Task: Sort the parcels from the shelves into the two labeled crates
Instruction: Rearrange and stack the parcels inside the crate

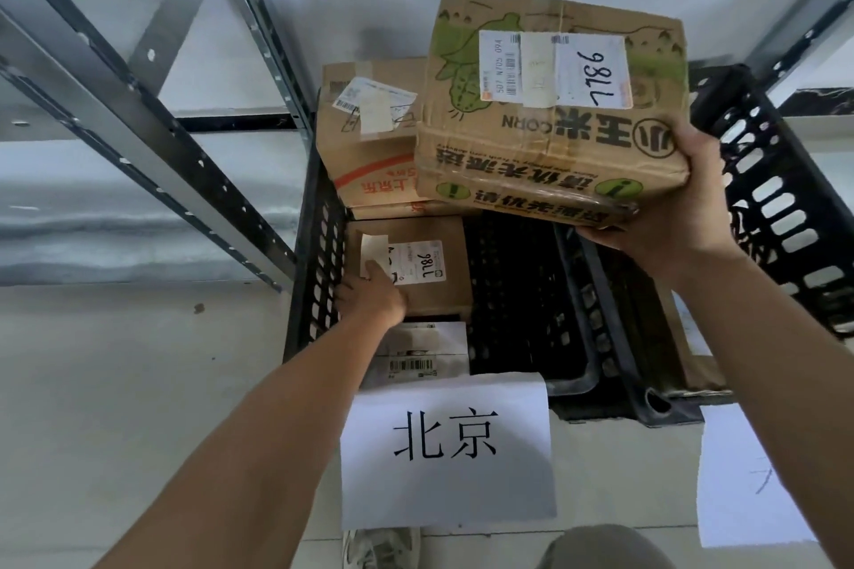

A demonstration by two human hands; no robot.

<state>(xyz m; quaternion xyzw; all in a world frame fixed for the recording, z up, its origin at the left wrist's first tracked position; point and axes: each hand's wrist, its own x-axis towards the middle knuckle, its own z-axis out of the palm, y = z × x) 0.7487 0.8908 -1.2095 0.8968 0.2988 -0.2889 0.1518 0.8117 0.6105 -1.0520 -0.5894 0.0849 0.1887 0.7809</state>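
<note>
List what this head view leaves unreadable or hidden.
- Right crate's label: characters cut off by the right edge, only faint strokes show.
- White parcel: mostly hidden behind the left arm and the Beijing sign.
- Right crate: contents blocked by the corn box and right hand.
- Print on the shipping labels: too small.

Both forearms [259, 425] are bare, with no sleeves showing. A grey-white laced sneaker [381, 547] and a grey trouser knee [600, 547] show below.

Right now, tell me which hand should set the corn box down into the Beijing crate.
Right. The right hand already grips the corn box from below, above the black crate. The left hand rests on a small parcel inside, probably clearing room.
</note>
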